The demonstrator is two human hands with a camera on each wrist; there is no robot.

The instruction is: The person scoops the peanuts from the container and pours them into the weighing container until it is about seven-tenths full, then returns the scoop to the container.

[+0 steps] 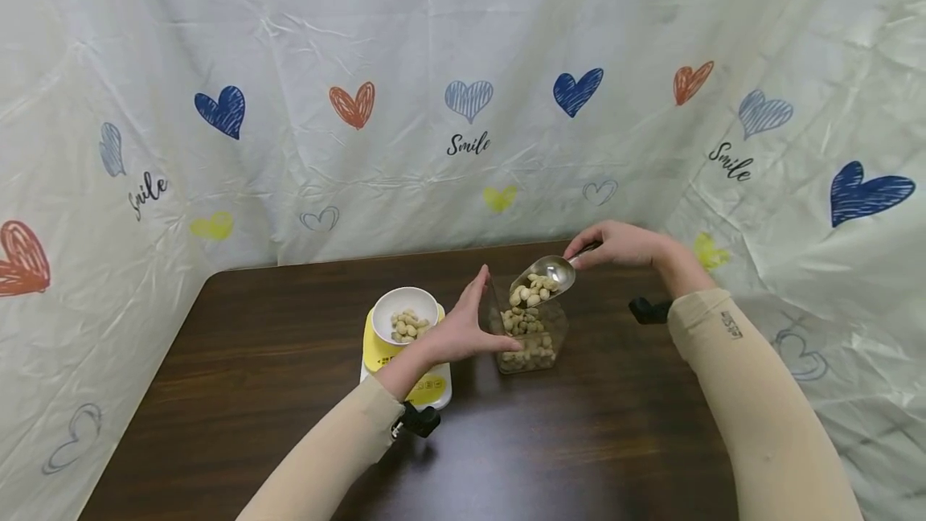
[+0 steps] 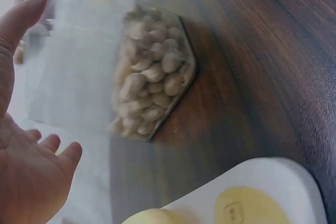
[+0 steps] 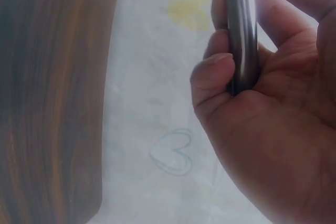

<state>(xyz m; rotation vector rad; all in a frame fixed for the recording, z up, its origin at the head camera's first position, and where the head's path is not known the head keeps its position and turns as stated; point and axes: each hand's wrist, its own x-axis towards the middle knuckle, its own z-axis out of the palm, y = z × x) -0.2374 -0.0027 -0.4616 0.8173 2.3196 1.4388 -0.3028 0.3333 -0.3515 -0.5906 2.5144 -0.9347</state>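
Note:
In the head view my right hand (image 1: 615, 246) grips the handle of a metal scoop (image 1: 560, 270) that holds several peanuts in their shells (image 1: 534, 289). The scoop is tilted above a clear plastic container (image 1: 547, 360). More peanuts (image 2: 152, 77) fill the container's lower part, as the left wrist view shows. Beside the container is my left hand (image 1: 463, 330), thumb and fingers spread apart; whether it touches the wall I cannot tell. In the right wrist view, curled fingers (image 3: 212, 80) wrap the scoop handle (image 3: 244, 40), while the scoop's bowl is out of sight.
Left of the container, a yellow and white kitchen scale (image 1: 432, 392) carries a white bowl (image 1: 386, 308) with some peanuts in it. Everything stands on a dark wooden table (image 1: 275, 392). A pale curtain with printed hearts (image 1: 405, 183) hangs behind the table and at its sides.

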